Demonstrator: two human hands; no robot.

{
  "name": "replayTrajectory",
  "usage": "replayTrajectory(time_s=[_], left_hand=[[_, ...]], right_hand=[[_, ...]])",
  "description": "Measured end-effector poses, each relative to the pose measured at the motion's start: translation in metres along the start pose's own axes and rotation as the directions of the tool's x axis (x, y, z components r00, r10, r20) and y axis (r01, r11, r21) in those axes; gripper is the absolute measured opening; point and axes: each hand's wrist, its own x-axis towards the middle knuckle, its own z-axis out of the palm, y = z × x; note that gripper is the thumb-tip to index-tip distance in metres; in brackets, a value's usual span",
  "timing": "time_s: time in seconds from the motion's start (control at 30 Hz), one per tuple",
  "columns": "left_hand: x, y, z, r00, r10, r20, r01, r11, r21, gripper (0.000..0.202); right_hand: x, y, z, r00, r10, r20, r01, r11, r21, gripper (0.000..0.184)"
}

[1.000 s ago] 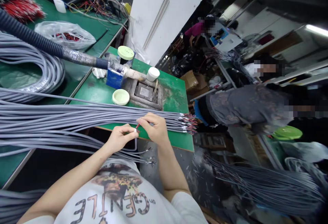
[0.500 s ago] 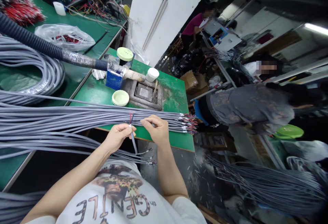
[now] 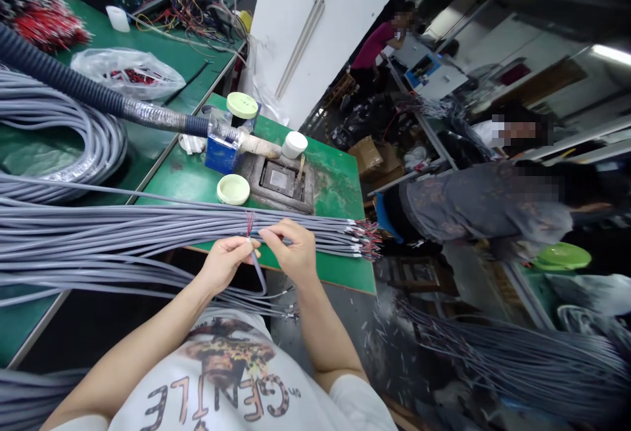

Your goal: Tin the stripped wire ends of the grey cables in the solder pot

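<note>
My left hand (image 3: 227, 264) is closed, pinching a grey cable (image 3: 259, 278) just below its stripped end. Thin inner wires (image 3: 250, 223), some of them red, fan upward above the fingers. A dark blue wire (image 3: 254, 232) bends sideways to the fingertips of my right hand (image 3: 292, 251), whose thumb and forefinger are pinched together on it. Behind both hands a thick bundle of grey cables (image 3: 162, 223) runs across the bench, its stripped ends (image 3: 367, 239) lying at the right.
On the green bench (image 3: 340, 184) are a square metal pot (image 3: 279, 181), a pale green round tub (image 3: 233, 189), a white cup (image 3: 294, 145) and a blue box (image 3: 221, 153) under a ribbed hose (image 3: 162, 117). A coil of cable (image 3: 106, 138) lies left. Co-workers are at the right.
My right hand has moved left to the wire ends. The blue wire, upright before, is now bent over toward its fingertips. My left hand keeps its grip on the cable.
</note>
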Motion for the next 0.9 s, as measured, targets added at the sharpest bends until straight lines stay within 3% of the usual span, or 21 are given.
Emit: replayTrajectory(time_s=[0.17,0.3,0.4,0.5,0.57,0.63,0.73,0.8,0.9], left_hand=[[0.002,0.011,0.001,0.996,-0.084,0.010,0.084,0.978,-0.189,0.035],[0.005,0.017,0.002,0.997,-0.059,0.044,0.069,0.962,-0.266,0.032],[0.005,0.020,0.003,0.995,-0.037,0.090,0.059,0.965,-0.254,0.029],[0.001,0.028,0.005,0.998,0.002,0.067,0.007,0.991,-0.131,0.037],[-0.004,0.041,0.002,0.995,0.102,0.017,-0.103,0.991,0.089,0.041],[-0.008,0.057,-0.004,0.961,0.276,-0.005,-0.247,0.869,0.429,0.038],[-0.008,0.079,-0.020,0.853,0.517,0.067,-0.317,0.411,0.855,0.034],[-0.004,0.087,-0.033,0.823,0.557,0.111,-0.242,0.166,0.956,0.036],[0.003,0.088,-0.047,0.846,0.508,0.162,-0.173,-0.024,0.985,0.038]], right_hand=[[-0.007,0.016,-0.010,0.974,-0.223,0.038,0.224,0.974,-0.028,0.018],[-0.016,0.027,-0.009,0.863,-0.436,0.256,0.470,0.879,-0.086,0.033],[-0.017,0.030,-0.005,0.798,-0.515,0.312,0.565,0.820,-0.092,0.031],[-0.003,0.029,-0.007,0.824,-0.518,0.230,0.547,0.832,-0.088,0.027],[0.014,0.027,-0.011,0.866,-0.490,0.102,0.499,0.862,-0.091,0.026],[0.035,0.024,-0.013,0.898,-0.440,-0.021,0.436,0.894,-0.101,0.024],[0.066,0.024,-0.008,0.948,-0.309,-0.074,0.300,0.947,-0.113,0.021],[0.083,0.027,0.000,0.971,-0.235,-0.054,0.228,0.967,-0.115,0.023],[0.104,0.034,0.017,0.981,-0.191,0.020,0.192,0.973,-0.129,0.024]])
